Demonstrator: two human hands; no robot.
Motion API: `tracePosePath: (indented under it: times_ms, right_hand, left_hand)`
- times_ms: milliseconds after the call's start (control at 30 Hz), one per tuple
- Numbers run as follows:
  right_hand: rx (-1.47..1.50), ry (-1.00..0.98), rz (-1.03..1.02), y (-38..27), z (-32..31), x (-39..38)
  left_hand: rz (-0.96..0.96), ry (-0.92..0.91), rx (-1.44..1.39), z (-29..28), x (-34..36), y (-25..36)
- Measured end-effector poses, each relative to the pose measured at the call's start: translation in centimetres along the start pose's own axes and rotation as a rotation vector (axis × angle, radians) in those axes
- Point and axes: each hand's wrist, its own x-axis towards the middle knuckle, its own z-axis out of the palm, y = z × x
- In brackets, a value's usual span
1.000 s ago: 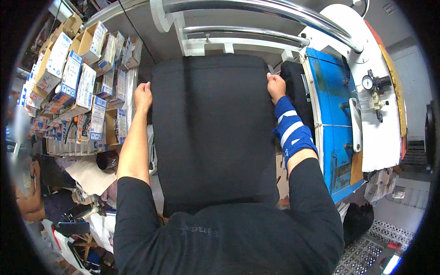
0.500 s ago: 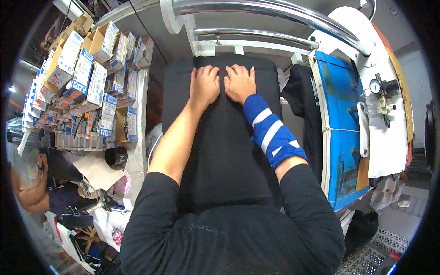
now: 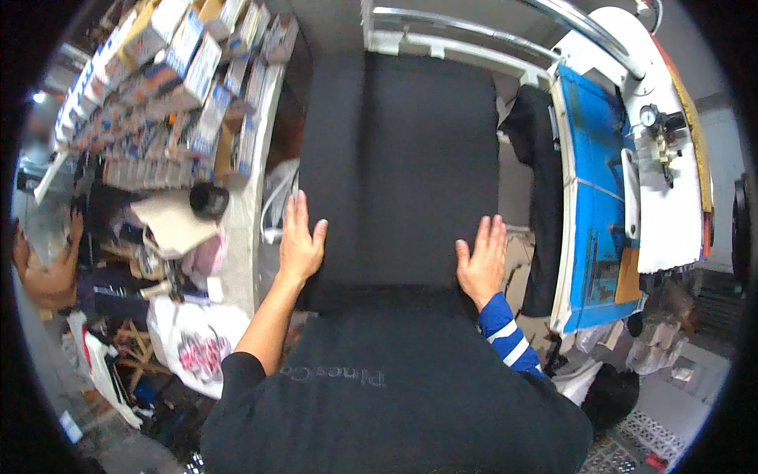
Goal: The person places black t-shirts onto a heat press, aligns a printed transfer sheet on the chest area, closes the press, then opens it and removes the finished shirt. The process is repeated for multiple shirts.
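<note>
A black fabric piece lies spread over the platform in front of me, with a lengthwise shading or crease on its left half. My left hand rests flat at the near left edge of the fabric, fingers stretched out and thumb apart. Opposite it, my right hand lies at the near right edge, also open, with a blue and white striped band on that forearm. Beside the platform on the right is more dark fabric.
Stacked boxes fill a shelf at left, above cluttered cloths and a white bag. Another person's arms show at far left. Chrome bars cross behind the platform. A blue panel and white machine with gauge stand right.
Both hands have moved from the far middle of the fabric down toward me and apart to its side edges. A second ago they pinched the far sides. The view has shifted too.
</note>
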Motion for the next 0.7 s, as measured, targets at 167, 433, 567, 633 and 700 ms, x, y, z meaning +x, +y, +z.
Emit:
tracePosePath:
  times_ms: [167, 433, 567, 633, 700]
  right_hand:
    - [1.024, -0.085, 0.701, 6.7, 1.4, -6.6]
    - [1.604, -0.149, 0.715, 13.3, 2.0, -7.6]
    - [1.679, -0.234, 0.643, 13.8, 2.9, -6.8]
    - [1.639, -0.285, 0.684, 12.9, 2.4, -6.7]
    - [1.58, -0.381, 0.692, 11.8, 1.5, -7.6]
  left_hand:
    - [-0.597, -0.106, -1.018, 0.7, -8.1, -7.1]
    - [-0.589, -0.24, -1.252, -2.3, -10.2, -9.8]
    - [-0.611, -0.086, -1.406, -1.1, -11.2, -9.2]
    - [-0.555, -0.085, -1.353, 1.3, -11.4, -10.8]
    - [-0.529, -0.067, -0.757, 1.8, -10.9, -9.3]
